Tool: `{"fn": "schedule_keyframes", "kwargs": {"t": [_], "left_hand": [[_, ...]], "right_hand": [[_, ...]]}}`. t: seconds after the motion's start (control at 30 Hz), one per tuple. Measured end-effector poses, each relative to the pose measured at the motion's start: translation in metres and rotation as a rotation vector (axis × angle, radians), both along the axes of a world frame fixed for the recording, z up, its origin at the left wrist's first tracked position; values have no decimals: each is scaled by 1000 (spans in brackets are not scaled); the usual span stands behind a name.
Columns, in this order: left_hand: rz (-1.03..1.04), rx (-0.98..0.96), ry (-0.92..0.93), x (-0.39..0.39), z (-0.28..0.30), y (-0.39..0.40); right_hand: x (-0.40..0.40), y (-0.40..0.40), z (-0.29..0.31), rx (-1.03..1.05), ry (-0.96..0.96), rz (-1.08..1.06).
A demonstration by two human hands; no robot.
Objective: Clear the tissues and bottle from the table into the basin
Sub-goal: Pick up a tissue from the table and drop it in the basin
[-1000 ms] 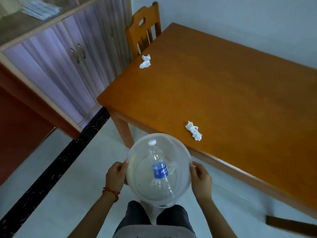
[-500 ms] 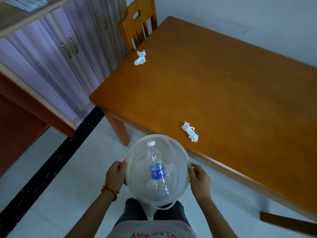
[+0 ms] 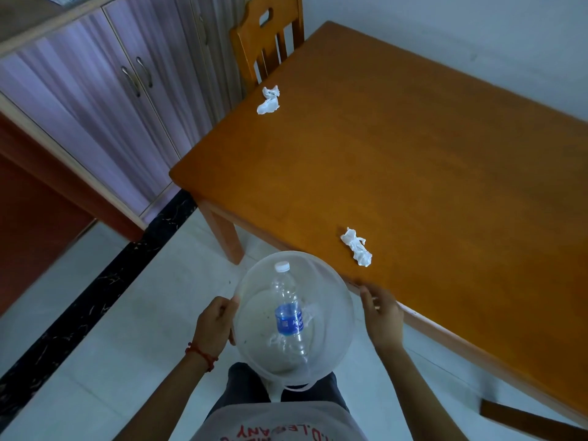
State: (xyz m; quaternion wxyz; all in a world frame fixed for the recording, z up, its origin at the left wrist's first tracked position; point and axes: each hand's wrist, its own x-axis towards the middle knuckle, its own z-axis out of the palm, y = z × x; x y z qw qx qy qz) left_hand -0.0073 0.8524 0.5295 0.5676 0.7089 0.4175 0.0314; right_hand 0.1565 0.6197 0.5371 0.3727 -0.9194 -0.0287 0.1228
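Note:
I hold a clear plastic basin (image 3: pixel 329 292) in front of my body, just off the near edge of the wooden table (image 3: pixel 413 148). My left hand (image 3: pixel 214 326) grips its left rim. My right hand (image 3: pixel 381 319) is a small gap away from the right rim, fingers spread, beside the table edge. A clear bottle (image 3: pixel 288 319) with a blue label and white cap lies in the basin, with what looks like white tissue under it. One crumpled tissue (image 3: pixel 356 246) lies near the table's front edge, just beyond my right hand. Another tissue (image 3: pixel 269 101) lies at the far left edge.
A wooden chair (image 3: pixel 267 36) is pushed in at the table's far left side. Purple cabinet doors (image 3: pixel 95 90) line the wall to the left. The floor is pale tile with a black strip (image 3: pixel 95 291). A table leg (image 3: pixel 226 237) stands just beyond the basin.
My right hand has come off the basin's right rim and moved up toward the table edge. The basin now hangs from my left hand alone. The view has shifted closer to the table.

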Motion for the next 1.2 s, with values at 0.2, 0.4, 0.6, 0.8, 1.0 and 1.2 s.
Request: {"fn": "schedule_keyframes", "kwargs": {"t": [0.2, 0.4, 0.6, 0.8, 1.0, 1.2], "left_hand": [[9, -6, -19, 0, -1, 0], [18, 4, -22, 0, -3, -2], [33, 26, -24, 1, -1, -5], [51, 7, -14, -1, -2, -6], [57, 0, 1, -2, -4, -10], [92, 19, 3, -6, 1, -15]], "right_hand": [[57, 31, 11, -83, -163, 62], [82, 52, -3, -253, -150, 204], [87, 53, -9, -199, -119, 188], [74, 57, 10, 59, -86, 114], [23, 65, 34, 216, -57, 267], [-13, 68, 30, 270, 100, 418]]}}
